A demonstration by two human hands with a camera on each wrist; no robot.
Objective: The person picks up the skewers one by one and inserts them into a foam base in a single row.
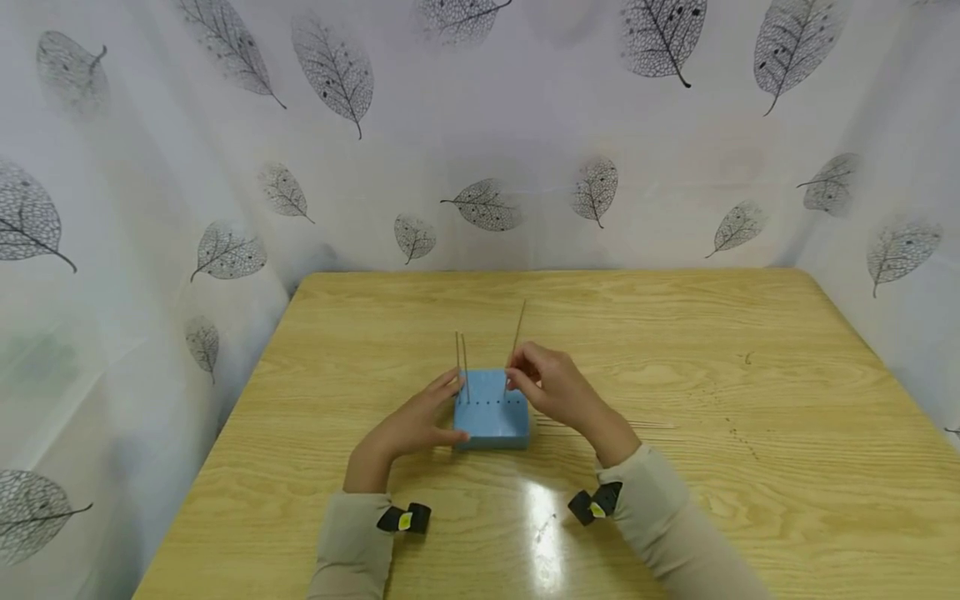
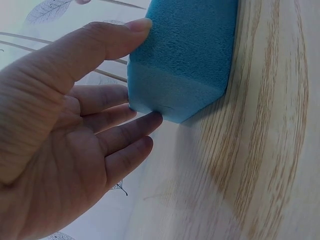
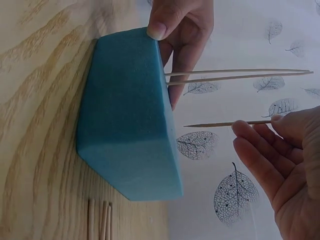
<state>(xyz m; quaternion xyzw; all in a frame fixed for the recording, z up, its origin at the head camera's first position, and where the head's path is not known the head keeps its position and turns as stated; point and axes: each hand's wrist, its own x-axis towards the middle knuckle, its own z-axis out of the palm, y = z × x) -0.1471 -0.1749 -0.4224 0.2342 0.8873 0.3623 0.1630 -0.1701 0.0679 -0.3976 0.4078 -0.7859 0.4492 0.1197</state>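
Note:
A blue foam block [image 1: 491,429] with a row of small holes along its top sits on the table. My left hand [image 1: 416,425] holds its left end, the thumb [image 2: 137,26] at the near top edge and the fingers round the far side. Two thin wooden skewers [image 3: 240,76] stand in holes near that end. My right hand [image 1: 558,387] pinches another skewer [image 3: 210,125] between thumb and fingertips above the right part of the block. Its pointed end faces the block's top and stands a little apart from it in the right wrist view.
Several loose skewers [image 1: 637,426] lie on the wooden table [image 1: 360,333] to the right of the block, partly under the right forearm. A leaf-patterned white curtain [image 1: 525,108] hangs behind and beside the table. Each wrist bears a black strap [image 1: 405,518].

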